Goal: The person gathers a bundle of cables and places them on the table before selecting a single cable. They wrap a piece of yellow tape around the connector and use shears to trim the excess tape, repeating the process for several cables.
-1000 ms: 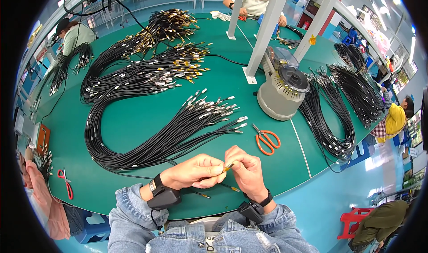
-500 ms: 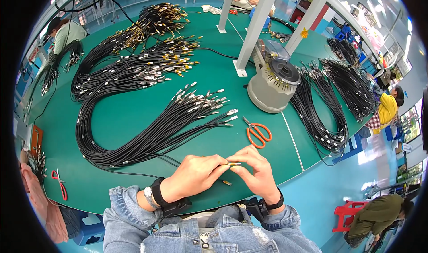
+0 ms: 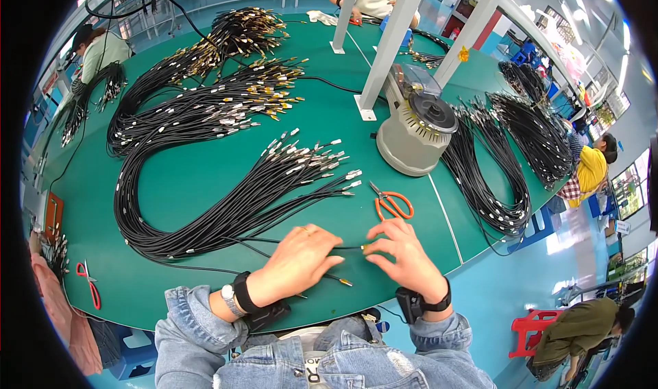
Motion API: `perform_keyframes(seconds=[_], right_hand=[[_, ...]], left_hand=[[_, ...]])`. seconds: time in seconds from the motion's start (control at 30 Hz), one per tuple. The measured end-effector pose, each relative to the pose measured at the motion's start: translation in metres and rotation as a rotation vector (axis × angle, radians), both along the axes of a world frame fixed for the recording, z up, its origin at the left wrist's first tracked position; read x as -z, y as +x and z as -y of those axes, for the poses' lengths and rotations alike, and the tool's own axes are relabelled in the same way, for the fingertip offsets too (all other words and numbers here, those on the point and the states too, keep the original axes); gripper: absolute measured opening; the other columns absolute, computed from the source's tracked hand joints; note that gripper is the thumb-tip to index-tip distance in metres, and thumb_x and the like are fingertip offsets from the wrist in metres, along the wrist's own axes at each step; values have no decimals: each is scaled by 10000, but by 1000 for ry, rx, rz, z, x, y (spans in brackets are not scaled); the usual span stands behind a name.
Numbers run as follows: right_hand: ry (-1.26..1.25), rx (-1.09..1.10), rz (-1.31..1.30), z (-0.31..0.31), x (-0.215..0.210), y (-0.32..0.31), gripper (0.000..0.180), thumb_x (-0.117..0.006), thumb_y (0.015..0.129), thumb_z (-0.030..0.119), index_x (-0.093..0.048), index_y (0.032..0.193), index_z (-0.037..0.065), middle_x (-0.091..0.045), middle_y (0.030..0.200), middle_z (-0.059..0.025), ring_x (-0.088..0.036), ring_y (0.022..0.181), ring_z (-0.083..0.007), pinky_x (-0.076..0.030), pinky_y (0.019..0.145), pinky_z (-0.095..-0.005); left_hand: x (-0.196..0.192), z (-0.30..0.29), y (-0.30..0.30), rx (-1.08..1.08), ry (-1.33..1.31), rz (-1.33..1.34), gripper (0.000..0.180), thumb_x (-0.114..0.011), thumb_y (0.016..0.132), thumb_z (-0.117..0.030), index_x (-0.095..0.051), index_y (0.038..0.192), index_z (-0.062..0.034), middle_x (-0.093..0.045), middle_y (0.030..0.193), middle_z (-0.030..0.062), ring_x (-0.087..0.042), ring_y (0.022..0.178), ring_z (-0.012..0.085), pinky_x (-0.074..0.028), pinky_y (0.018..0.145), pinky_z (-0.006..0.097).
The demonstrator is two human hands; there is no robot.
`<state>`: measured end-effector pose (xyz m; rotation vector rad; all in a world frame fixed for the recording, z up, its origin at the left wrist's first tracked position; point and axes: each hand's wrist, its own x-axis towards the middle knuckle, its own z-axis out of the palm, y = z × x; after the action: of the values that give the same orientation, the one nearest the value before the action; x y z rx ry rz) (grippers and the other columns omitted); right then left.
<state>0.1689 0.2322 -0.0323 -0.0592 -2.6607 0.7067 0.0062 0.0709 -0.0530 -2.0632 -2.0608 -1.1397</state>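
A thin black cable (image 3: 351, 248) with a gold-coloured end runs between my hands, low over the green table. My left hand (image 3: 298, 255) lies over the cable, its thumb and index finger apart; whatever its other fingers touch is hidden. With curled fingers, my right hand (image 3: 403, 255) pinches the cable's gold end at the fingertips. Just below my left hand, another gold-tipped cable end (image 3: 345, 282) rests on the table. Orange-handled scissors (image 3: 392, 202) lie beyond my right hand. A large curved bundle of black cables (image 3: 171, 241) spreads out to the left, its pale ends pointing toward the middle.
A grey round machine (image 3: 415, 142) stands beside white metal posts (image 3: 389, 50). More cable bundles (image 3: 490, 190) hang over the right edge. Red-handled scissors (image 3: 89, 284) lie at the left edge. Across the table, a person (image 3: 373, 2) works; others sit around the room.
My hands have moved apart, the right one shifting right. The left thumb and index finger have spread, and a stretch of black cable now shows between the hands.
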Motion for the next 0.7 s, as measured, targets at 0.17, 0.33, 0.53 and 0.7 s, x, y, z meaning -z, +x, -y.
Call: perform_keyframes(seconds=[0.17,0.33,0.53,0.7], right_hand=[[-552,303,-60,-47,-6,-6,140,-651,788,97,-649,917,40,-595,840,-29,-561,821,-161,-443,766,-264],[-915,568,-465,-120,-10,-36,176,-601,878,195,-619,890,20,-569,768,2,-503,676,-79,-403,622,-212],[-1129,595,-449,-145,-13,-60,194,-603,882,212,-593,813,31,-511,695,27,-429,587,-55,-346,543,-199],[-1218,465,-474,-151,-4,-59,156,-583,900,189,-568,834,48,-477,703,27,-387,570,-63,-326,543,-208]], left_hand=[[18,30,-20,-41,-266,-95,196,-651,785,-161,-603,945,-59,-573,862,90,-549,879,261,-446,735,364],[24,42,-17,142,-355,79,181,-656,781,-148,-603,932,-63,-561,840,81,-553,826,268,-455,724,361],[17,39,-27,86,-303,138,172,-662,764,-138,-603,910,-70,-549,858,71,-543,803,265,-460,702,354],[10,8,-48,-104,-168,-71,159,-664,745,-128,-589,862,-50,-531,822,84,-535,805,272,-462,674,367]])
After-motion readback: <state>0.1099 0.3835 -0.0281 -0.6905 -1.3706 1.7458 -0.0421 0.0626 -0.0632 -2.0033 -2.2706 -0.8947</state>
